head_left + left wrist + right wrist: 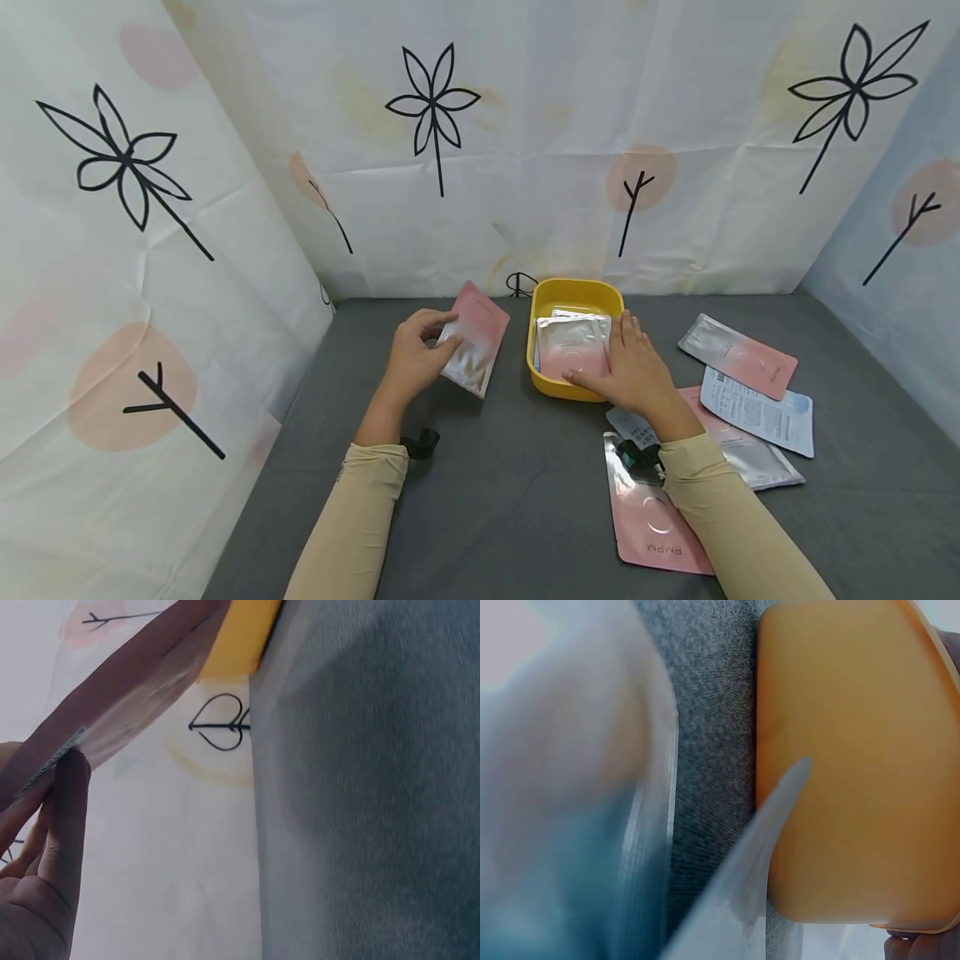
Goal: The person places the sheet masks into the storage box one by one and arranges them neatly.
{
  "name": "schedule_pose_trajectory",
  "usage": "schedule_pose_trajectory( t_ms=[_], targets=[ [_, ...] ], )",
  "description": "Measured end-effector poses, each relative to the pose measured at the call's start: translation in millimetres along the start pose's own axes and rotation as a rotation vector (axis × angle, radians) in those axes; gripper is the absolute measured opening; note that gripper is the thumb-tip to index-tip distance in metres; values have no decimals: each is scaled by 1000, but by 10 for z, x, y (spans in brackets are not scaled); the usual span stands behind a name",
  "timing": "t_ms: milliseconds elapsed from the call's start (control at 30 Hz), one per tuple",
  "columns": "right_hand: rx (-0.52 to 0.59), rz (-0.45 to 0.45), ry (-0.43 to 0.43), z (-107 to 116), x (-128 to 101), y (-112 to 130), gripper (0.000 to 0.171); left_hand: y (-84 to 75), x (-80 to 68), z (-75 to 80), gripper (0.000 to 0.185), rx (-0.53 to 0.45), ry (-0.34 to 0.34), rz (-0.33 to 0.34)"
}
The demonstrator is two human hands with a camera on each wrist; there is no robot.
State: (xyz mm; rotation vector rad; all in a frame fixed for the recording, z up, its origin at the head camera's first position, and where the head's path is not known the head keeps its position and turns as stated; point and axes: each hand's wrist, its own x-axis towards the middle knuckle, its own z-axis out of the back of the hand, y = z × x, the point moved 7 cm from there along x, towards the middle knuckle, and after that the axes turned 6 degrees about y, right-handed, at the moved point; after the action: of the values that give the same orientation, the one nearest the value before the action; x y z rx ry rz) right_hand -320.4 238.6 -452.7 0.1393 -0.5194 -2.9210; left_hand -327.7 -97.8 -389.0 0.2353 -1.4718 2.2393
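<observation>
My left hand (416, 350) pinches a pink-and-silver foil sachet (480, 333) between thumb and fingers, holding it tilted left of the yellow box. In the left wrist view, the sachet (112, 705) is seen nearly edge-on above the fingers (64, 832). The yellow box (573, 390) holds several sachets, a pink-and-silver one (573, 346) in front. My right hand (637, 367) rests on the box's right front corner, its fingers extended along the right rim and its thumb reaching over the front. The right wrist view shows the box's outer wall (855, 765) close up.
Right of the box, loose sachets overlap on the grey table (487, 517): a silver-pink one (738, 354), a pale blue one (757, 412) and others partly under the right forearm. A large pink pouch (652, 508) lies nearer. Patterned white cloth (525, 200) stands behind.
</observation>
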Motion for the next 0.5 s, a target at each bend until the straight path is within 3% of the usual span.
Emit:
schedule_pose_trajectory(
  t_ms=[300,500],
  targets=[
    [2,-3,3,0,-1,5,134,-36,7,-60,37,-61,-43,8],
    [-3,1,-1,2,-3,7,133,-48,19,-103,36,-95,-68,-25]
  ],
)
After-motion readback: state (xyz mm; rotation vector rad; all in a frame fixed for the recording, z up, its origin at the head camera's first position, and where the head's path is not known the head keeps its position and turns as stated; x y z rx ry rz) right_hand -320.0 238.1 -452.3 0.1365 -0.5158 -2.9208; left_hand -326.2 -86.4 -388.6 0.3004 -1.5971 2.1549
